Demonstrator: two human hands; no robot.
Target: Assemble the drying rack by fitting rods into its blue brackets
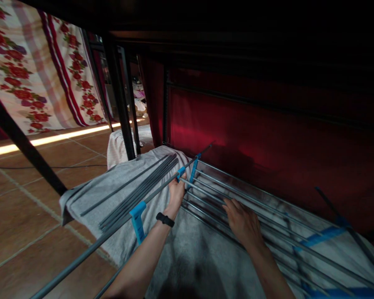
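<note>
Biggest thing in the shot is the dark red curtain (268,137) filling everything from about 12 to 3 o'clock, pretty much in shadow. Over at 10 o'clock there's a floral cloth (34,74) with red flowers hanging up, and a terracotta tile floor (25,216) running from 9 down to 7, with a bright strip of light across it.

Then the drying rack (237,195), grey metal rods with blue plastic joints, stretching from dead centre out to 4 o'clock. It sits over a grey towel (118,182) that covers the middle and spills toward 8 o'clock. A long grey side bar (118,228) of the rack runs diagonally from 7 o'clock up to the centre, with a blue clip (137,220) on it near 6.

Left hand (176,195), right around centre, is wrapped around that bar just where the rods meet it, fingers curled closed on it. Black wristband (165,219) on that wrist.

Right hand (241,220), just at 5 o'clock of centre, lies flat on the rods with fingers spread out and resting across them, not gripping anything.
</note>
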